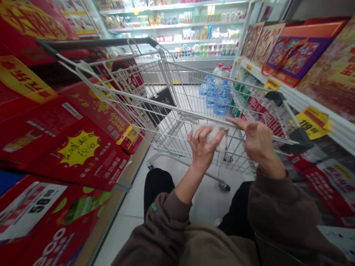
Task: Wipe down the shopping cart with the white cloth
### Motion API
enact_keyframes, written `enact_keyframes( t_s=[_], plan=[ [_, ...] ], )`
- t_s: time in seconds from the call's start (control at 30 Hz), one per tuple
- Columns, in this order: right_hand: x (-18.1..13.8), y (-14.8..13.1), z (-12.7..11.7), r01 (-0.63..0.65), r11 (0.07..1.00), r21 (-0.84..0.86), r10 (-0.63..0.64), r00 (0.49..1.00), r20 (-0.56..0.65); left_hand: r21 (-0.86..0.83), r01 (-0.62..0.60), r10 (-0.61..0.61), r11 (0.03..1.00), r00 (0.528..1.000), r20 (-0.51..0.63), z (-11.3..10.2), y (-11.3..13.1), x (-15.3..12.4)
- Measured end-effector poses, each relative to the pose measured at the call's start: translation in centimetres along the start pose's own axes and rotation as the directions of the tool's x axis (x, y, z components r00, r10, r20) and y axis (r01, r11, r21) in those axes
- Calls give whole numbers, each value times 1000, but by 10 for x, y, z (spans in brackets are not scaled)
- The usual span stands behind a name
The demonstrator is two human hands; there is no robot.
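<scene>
A wire shopping cart (191, 112) stands sideways in front of me, its dark handle (100, 43) at the upper left. My left hand (203, 149) is closed over a whitish cloth (217, 137) and presses it against the cart's near side, just below the top rail. Farther right, my right hand (257, 142) grips that rail, one finger lying along it toward the left. Its other fingers are curled and partly hidden. Inside the basket, near the handle end, is a black panel (159, 106) with white markings.
Red boxes (44, 136) with price signs are stacked on the left. A shelf (337, 131) with packages and yellow price tags runs along the right. Large water bottles (222, 98) stand on the floor beyond the cart. Lit shelves (177, 27) with drinks fill the back.
</scene>
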State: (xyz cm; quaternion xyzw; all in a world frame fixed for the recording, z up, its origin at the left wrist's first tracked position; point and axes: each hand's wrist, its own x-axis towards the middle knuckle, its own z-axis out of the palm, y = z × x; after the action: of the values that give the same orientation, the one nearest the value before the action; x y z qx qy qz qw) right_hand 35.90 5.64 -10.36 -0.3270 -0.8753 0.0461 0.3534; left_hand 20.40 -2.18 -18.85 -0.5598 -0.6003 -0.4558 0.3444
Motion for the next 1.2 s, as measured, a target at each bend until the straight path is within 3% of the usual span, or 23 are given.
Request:
enact_keyframes(
  t_s=[0.07,0.17,0.3,0.47,0.63,0.73,0.83,0.93,1.07,1.2],
  plan=[
    [-2,3,-7,18,1000,22,-19,1000,16,-4,31,-31,1000,999,14,4,0,-10],
    [-3,16,-17,61,994,-94,-64,998,-28,-34,49,-48,998,999,21,6,3,-12],
    [5,43,-19,-50,966,-255,41,998,-42,-35,32,-31,999,999,37,20,7,-2],
    [17,80,-27,-108,991,-82,109,994,2,-8,27,-26,1000,995,98,39,8,8],
    [7,111,-35,-240,965,-103,236,971,-50,-80,-71,79,994,992,98,52,26,31],
    [6,123,-26,-216,976,-35,214,975,-60,-89,-183,195,979,968,157,77,33,35],
    [13,131,-18,-208,978,9,208,977,-50,-56,-207,214,977,947,239,100,35,29],
    [21,137,-17,-187,980,66,187,982,10,-52,-235,240,971,928,287,107,43,29],
    [29,144,-21,-205,961,184,195,978,71,-124,-383,402,915,880,253,116,60,48],
    [35,160,-31,-221,941,255,186,971,152,-90,-392,401,916,873,278,128,61,55]
  ],
)
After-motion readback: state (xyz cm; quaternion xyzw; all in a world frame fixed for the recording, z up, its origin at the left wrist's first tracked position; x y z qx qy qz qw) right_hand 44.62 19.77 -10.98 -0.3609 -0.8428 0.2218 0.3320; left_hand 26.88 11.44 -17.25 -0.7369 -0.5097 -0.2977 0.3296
